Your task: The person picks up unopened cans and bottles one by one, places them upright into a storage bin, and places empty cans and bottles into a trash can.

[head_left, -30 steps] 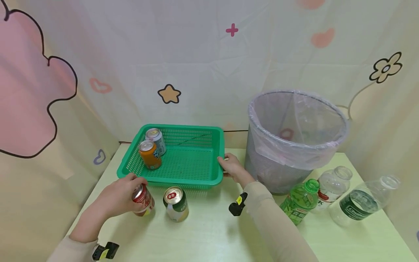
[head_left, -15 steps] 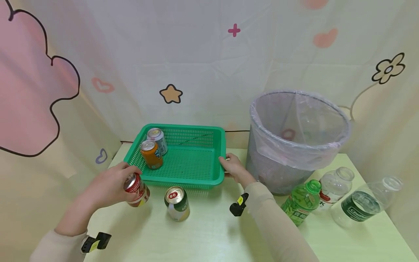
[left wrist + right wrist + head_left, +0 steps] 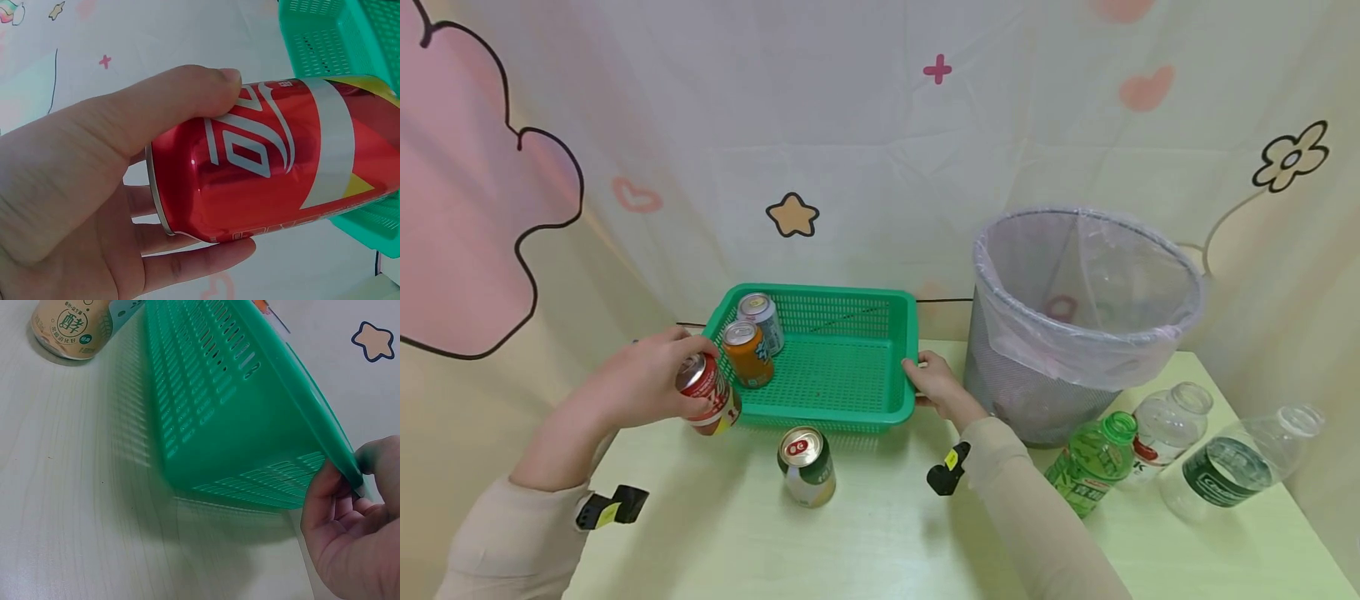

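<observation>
"What's that in the left hand [image 3: 651, 379]?"

"The red can [image 3: 713, 400]. Thumb down one side, fingers round the other, so it's properly gripped. It's tilted, right by the front left corner of the green basket [image 3: 842, 379]; whether it touches the rim, I can't tell from here."

"And the right hand [image 3: 938, 383]?"

"Pinching the basket's right rim between thumb and fingers, to steady it, I'd guess."

"So how far along are we?"

"About halfway with the cans, by my reckoning. The orange can [image 3: 748, 357] and the pale can [image 3: 763, 315] are in, both upright, close together near the basket's left wall. The red one's in hand but not inside, and the gold-lidded can [image 3: 807, 475] stands by itself on the tabletop [image 3: 887, 533], just out from the basket's front edge."

"The bottles?"

"All three are out towards the tabletop's right edge: the green bottle [image 3: 1090, 467], the red-labelled bottle [image 3: 1165, 421] and the dark-labelled bottle [image 3: 1225, 471]. Neither hand is on them, so I'd count those as left to do, if they belong to the job."

"Anything in the bin [image 3: 1037, 400]?"

"It's over towards the tabletop's far right corner, bag-lined. I can't see its bottom, so I won't guess."
</observation>
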`<move>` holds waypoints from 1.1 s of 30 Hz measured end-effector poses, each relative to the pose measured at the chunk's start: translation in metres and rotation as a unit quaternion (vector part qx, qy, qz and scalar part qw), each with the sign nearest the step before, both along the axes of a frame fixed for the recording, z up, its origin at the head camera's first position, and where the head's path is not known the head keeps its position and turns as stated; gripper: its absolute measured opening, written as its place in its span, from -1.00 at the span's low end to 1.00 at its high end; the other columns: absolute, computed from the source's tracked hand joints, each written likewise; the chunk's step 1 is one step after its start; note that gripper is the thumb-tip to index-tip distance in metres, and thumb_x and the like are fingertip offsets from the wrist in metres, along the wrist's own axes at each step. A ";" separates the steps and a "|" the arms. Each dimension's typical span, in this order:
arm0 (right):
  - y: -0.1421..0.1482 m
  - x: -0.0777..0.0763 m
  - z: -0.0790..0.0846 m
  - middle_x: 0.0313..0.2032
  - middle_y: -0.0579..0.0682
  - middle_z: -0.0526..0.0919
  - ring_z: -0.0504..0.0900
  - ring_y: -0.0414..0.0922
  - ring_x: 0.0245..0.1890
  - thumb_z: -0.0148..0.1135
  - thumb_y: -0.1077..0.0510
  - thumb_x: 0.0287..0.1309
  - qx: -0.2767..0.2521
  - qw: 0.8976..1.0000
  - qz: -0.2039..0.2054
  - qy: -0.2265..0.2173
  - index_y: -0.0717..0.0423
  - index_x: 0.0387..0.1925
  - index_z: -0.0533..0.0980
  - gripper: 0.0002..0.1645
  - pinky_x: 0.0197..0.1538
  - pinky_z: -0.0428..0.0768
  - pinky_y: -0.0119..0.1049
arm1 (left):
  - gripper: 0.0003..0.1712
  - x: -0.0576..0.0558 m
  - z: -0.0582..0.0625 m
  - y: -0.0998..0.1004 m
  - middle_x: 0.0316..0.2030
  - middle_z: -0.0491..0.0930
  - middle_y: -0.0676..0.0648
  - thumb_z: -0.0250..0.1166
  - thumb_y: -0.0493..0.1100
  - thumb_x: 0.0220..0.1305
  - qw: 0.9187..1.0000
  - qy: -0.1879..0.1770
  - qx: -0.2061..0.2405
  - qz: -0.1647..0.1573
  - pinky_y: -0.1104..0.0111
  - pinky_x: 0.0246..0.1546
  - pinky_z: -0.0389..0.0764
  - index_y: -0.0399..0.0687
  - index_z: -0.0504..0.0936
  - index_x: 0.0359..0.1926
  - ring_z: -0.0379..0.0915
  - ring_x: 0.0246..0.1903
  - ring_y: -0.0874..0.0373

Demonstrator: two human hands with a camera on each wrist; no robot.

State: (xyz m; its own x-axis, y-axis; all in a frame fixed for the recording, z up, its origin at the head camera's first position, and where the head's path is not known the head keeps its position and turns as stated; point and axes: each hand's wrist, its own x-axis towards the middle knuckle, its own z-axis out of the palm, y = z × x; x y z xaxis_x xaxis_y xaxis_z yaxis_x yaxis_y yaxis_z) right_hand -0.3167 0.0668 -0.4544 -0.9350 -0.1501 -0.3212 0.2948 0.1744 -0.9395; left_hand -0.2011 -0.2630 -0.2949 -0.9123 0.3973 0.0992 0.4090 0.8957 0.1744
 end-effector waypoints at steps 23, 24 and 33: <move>0.001 0.000 0.001 -0.04 0.31 0.37 0.49 0.17 -0.12 -0.12 0.05 0.23 -0.008 1.000 0.003 -0.002 0.18 -0.05 0.23 -0.65 -0.26 0.57 -0.16 | -0.47 -0.035 0.014 -0.001 -0.31 0.40 -0.10 0.38 -0.10 -0.23 0.999 -0.041 -0.010 0.012 0.34 -0.53 0.47 -0.10 0.48 -0.12 0.38 -0.38 0.07; 0.001 0.000 0.001 -0.04 0.31 0.37 0.49 0.17 -0.11 -0.11 0.05 0.22 -0.009 1.000 0.003 -0.004 0.18 -0.05 0.23 -0.65 -0.25 0.56 -0.15 | -0.48 -0.037 0.014 -0.001 -0.31 0.40 -0.10 0.37 -0.10 -0.23 0.999 -0.044 -0.011 0.015 0.33 -0.52 0.47 -0.09 0.48 -0.13 0.38 -0.37 0.07; 0.001 0.000 0.001 -0.05 0.31 0.37 0.49 0.17 -0.12 -0.11 0.06 0.22 -0.013 1.000 0.003 -0.001 0.18 -0.08 0.23 -0.67 -0.22 0.55 -0.11 | -0.45 -0.054 0.010 0.000 -0.28 0.39 -0.15 0.37 -0.10 -0.21 0.998 -0.065 -0.018 0.017 0.30 -0.50 0.49 -0.12 0.46 -0.09 0.38 -0.37 0.05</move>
